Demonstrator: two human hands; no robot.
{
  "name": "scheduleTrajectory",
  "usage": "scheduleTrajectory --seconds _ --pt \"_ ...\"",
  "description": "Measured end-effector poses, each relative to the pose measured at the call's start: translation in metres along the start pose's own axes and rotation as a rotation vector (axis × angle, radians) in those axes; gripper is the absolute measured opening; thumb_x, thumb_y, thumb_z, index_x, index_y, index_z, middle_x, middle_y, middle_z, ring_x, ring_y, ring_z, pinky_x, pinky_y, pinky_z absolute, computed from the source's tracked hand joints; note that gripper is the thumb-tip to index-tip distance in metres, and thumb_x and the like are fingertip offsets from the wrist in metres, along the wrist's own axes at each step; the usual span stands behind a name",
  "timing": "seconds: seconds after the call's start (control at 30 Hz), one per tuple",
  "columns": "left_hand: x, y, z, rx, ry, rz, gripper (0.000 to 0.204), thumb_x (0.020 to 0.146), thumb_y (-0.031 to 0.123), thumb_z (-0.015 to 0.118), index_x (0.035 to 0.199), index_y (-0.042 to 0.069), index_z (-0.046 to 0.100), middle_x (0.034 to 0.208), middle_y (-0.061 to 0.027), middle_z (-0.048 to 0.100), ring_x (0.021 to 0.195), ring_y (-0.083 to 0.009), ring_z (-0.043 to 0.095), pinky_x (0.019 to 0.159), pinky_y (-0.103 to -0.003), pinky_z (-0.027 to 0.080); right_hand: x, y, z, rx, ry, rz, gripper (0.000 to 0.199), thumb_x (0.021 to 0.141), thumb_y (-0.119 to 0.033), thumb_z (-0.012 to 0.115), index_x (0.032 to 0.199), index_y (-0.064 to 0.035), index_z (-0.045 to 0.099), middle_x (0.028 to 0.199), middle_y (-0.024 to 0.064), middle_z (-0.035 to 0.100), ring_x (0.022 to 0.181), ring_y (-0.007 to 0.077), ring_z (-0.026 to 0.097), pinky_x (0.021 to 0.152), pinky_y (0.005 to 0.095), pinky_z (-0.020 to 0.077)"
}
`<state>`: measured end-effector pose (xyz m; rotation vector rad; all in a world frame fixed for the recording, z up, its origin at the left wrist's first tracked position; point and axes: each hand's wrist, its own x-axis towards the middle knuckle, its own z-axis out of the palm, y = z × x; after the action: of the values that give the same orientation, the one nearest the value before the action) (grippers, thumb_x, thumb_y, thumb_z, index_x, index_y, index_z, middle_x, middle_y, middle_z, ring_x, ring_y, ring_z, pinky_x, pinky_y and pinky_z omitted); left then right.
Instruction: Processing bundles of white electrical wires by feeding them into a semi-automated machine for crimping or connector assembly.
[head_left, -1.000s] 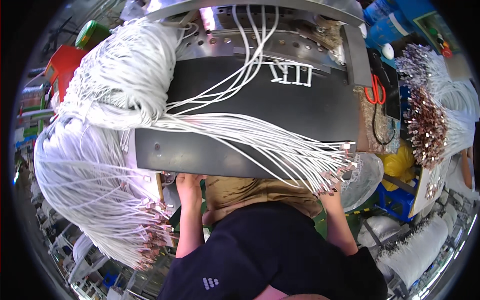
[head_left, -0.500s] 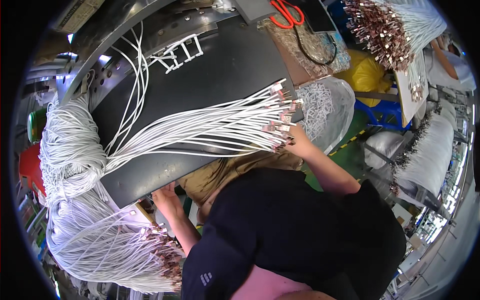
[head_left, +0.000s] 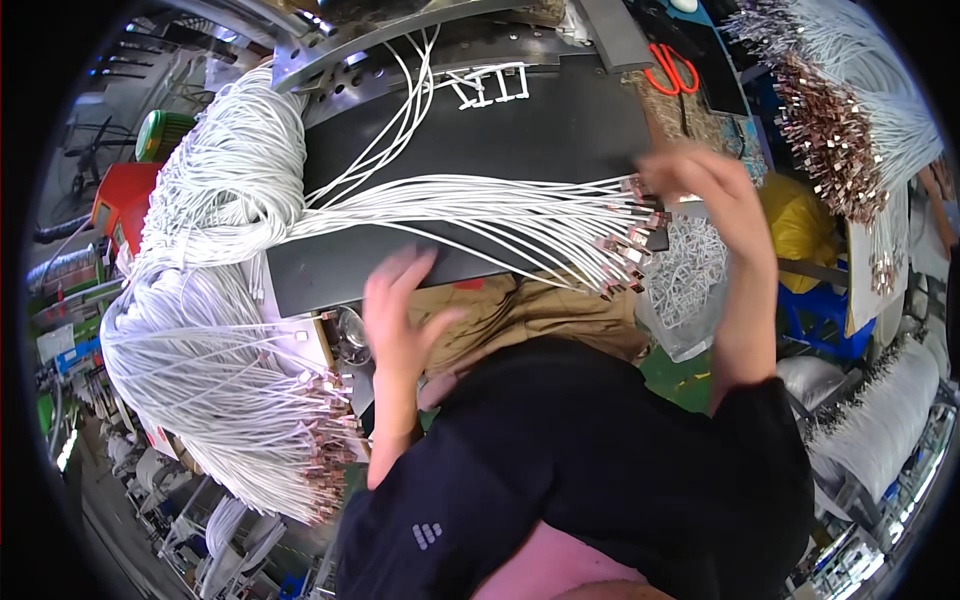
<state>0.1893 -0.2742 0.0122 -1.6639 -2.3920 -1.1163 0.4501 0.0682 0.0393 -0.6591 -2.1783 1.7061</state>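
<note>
A fanned bundle of white cables (head_left: 450,205) lies across the black work surface (head_left: 340,275), its small metal plugs (head_left: 630,245) gathered at the right end. My right hand (head_left: 715,195) is at the upper side of these plugs, fingers bent toward them. Motion blurs its fingertips, so a grip cannot be made out. Over the near edge of the surface, below the cables, my left hand (head_left: 395,315) is raised with thumb and fingers apart, holding nothing. A few separate white cables (head_left: 405,120) run up to the metal machine frame (head_left: 350,85).
Thick white cable coils (head_left: 225,170) and a hanging cable bundle (head_left: 230,390) stand at left. White plastic scraps (head_left: 690,265) fill a clear bag at right. Red-handled scissors (head_left: 672,70) lie at the back, near white plastic pieces (head_left: 495,88). More cables (head_left: 820,130) are piled far right.
My left hand has risen from under the surface's near edge. My right hand has moved from below the plugs to their upper side. The whole view has shifted.
</note>
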Motion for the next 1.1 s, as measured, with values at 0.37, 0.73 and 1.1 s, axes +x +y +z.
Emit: scheduleTrajectory --seconds 0.37,0.73,1.1 --pt "0.121 0.020 0.052 0.101 -0.446 0.404 0.069 0.080 0.039 0.084 0.139 0.009 0.062 0.145 -0.0156 0.057 0.139 -0.0373 0.050 0.118 -0.053 0.038 0.102 -0.025 0.052 0.002 -0.276 -0.501 0.035 0.107 -0.027 0.056 0.112 0.0004 0.077 0.110 0.0097 0.078 0.105 0.0195 0.071 0.097 0.0303 0.0514" --pt "0.143 -0.062 -0.049 0.205 -0.637 -0.044 0.034 0.081 0.007 0.079 0.110 0.000 0.062 0.094 -0.0148 0.062 0.093 -0.0342 0.059 0.085 -0.042 0.047 -0.133 0.293 -0.038 0.180 0.753 0.689 0.046 0.102 -0.037 0.064 0.123 0.0035 0.073 0.115 0.0143 0.075 0.102 0.0180 0.070 0.089 0.0300 0.0527" --pt "0.143 -0.019 -0.004 0.226 -0.425 -0.091 0.037 0.085 0.018 0.076 0.118 0.004 0.067 0.101 -0.0212 0.074 0.090 -0.0362 0.071 0.085 -0.046 0.054 -0.057 0.076 0.029 -0.032 0.828 -0.169 0.033 0.101 -0.025 0.067 0.126 -0.0027 0.067 0.123 0.0110 0.070 0.112 0.0206 0.068 0.100 0.0341 0.0506"
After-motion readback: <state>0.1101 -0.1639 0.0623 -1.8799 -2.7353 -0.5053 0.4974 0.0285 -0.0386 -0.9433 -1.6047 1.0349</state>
